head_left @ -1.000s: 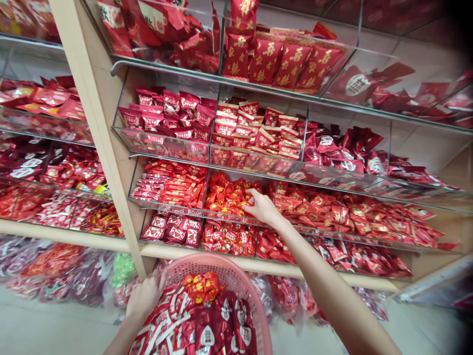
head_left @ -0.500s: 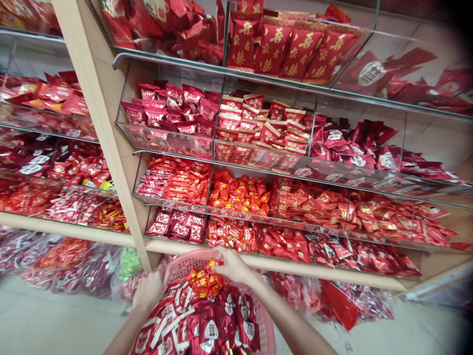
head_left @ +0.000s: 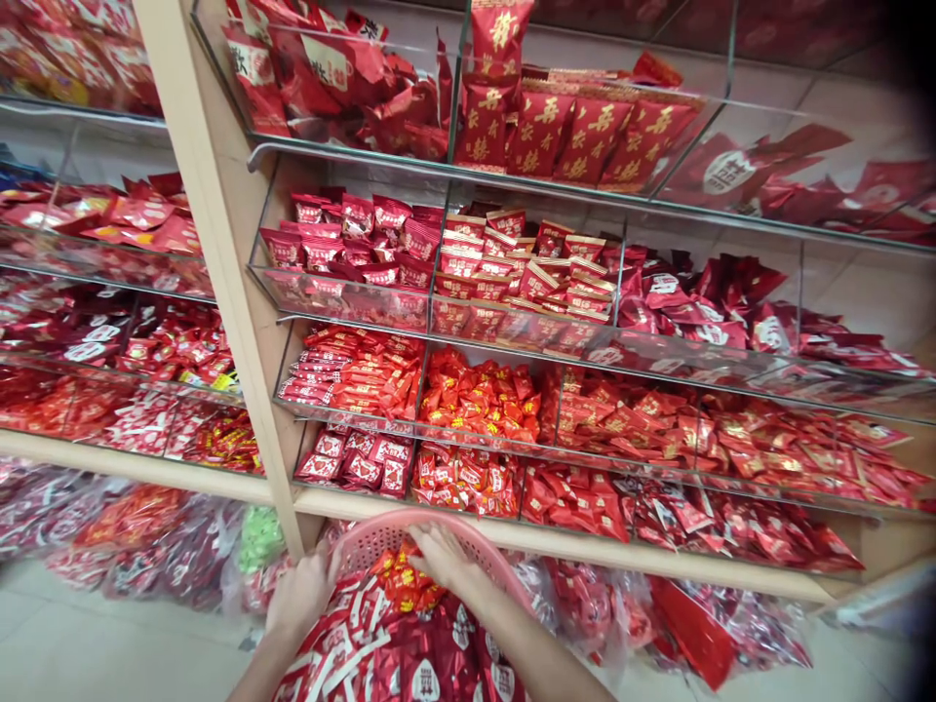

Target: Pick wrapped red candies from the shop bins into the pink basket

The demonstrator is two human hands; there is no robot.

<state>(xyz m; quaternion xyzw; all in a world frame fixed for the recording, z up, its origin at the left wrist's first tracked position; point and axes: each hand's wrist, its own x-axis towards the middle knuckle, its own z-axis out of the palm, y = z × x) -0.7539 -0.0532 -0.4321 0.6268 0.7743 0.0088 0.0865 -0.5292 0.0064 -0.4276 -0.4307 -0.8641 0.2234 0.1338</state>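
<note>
A pink perforated basket (head_left: 504, 577) at the bottom centre holds red-and-white packets (head_left: 351, 634), dark red packets (head_left: 431, 658) and a small heap of orange-red candies (head_left: 399, 577). My left hand (head_left: 299, 590) is closed on the basket's left rim. Over the orange-red candies, inside the far rim, is my right hand (head_left: 437, 554); its fingers point left and reach the heap's edge. Those fingers look loosely spread, with nothing visible between them.
Ahead stands a wooden shelf unit (head_left: 556, 538) with clear-fronted compartments of red candy packets. A wooden upright (head_left: 219, 253) divides it. Clear bags of packets (head_left: 146, 546) and a green bag (head_left: 259, 536) lie on the floor beneath.
The shelves sit slightly lower in view. My right hand has moved slightly down and left, over the candies in the basket. My left hand still holds the rim.
</note>
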